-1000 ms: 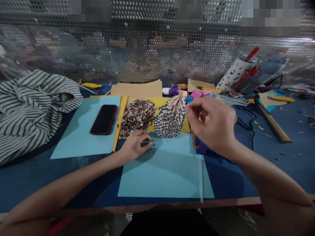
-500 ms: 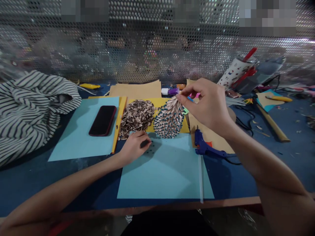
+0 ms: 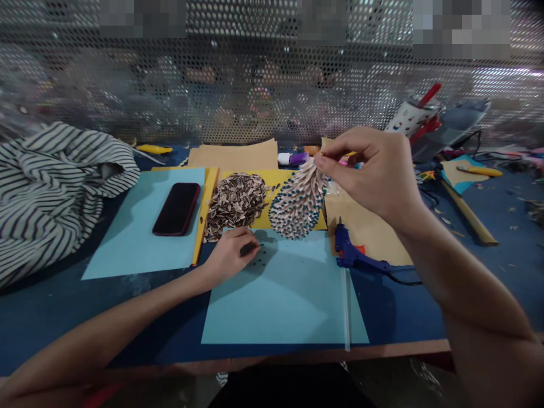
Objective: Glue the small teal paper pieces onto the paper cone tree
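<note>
My right hand [image 3: 369, 170] pinches the narrow top of a teardrop-shaped craft piece [image 3: 296, 209], covered in overlapping pale seed-like scales with blue-green dots at the tips. It leans, its rounded bottom near the far edge of a light blue sheet [image 3: 284, 306]. On that sheet's left side, my left hand [image 3: 233, 254] has its fingers closed around a short dark stick-like thing [image 3: 247, 249], whose kind I cannot make out. Several tiny dark dots lie beside those fingertips. Behind my left hand is a heap of striped sunflower seeds [image 3: 238, 201] on a yellow sheet [image 3: 276, 178].
A blue glue gun [image 3: 357, 256] lies right of the craft piece, with a clear glue stick [image 3: 346, 311] nearer me. To the left are a phone [image 3: 177, 208] and a striped cloth [image 3: 55, 192]. A patterned cup [image 3: 410, 119] and a wooden-handled tool [image 3: 470, 215] are at the right.
My right hand has moved a little to the right, and the top of the craft piece has tilted further that way. My left hand has barely moved.
</note>
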The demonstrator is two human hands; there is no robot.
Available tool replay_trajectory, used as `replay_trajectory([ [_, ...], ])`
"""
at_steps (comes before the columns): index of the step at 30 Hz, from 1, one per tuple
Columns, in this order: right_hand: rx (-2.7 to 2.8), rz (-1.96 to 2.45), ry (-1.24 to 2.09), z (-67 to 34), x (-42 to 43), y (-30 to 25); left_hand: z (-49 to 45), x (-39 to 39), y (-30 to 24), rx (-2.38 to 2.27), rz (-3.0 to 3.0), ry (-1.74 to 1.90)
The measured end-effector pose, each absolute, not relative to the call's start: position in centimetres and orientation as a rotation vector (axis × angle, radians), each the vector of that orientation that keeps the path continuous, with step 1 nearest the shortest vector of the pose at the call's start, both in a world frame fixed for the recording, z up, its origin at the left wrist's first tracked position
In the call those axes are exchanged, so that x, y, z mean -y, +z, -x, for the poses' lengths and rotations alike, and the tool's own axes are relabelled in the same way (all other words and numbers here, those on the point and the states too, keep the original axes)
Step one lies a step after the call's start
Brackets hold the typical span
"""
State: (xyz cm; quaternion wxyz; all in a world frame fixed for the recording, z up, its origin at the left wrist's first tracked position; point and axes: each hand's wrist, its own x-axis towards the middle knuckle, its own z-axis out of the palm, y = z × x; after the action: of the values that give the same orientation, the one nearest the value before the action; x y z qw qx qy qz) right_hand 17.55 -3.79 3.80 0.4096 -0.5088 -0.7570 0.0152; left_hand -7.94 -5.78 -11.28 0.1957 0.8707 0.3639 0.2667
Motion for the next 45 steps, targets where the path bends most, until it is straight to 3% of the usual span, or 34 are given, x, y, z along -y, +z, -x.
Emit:
replay_trajectory([
  [45, 1.957, 1.208, 0.241, -18.5, 5.0, 2.4, 8.3, 5.6, -11.3, -1.024, -2.407, 0.693],
])
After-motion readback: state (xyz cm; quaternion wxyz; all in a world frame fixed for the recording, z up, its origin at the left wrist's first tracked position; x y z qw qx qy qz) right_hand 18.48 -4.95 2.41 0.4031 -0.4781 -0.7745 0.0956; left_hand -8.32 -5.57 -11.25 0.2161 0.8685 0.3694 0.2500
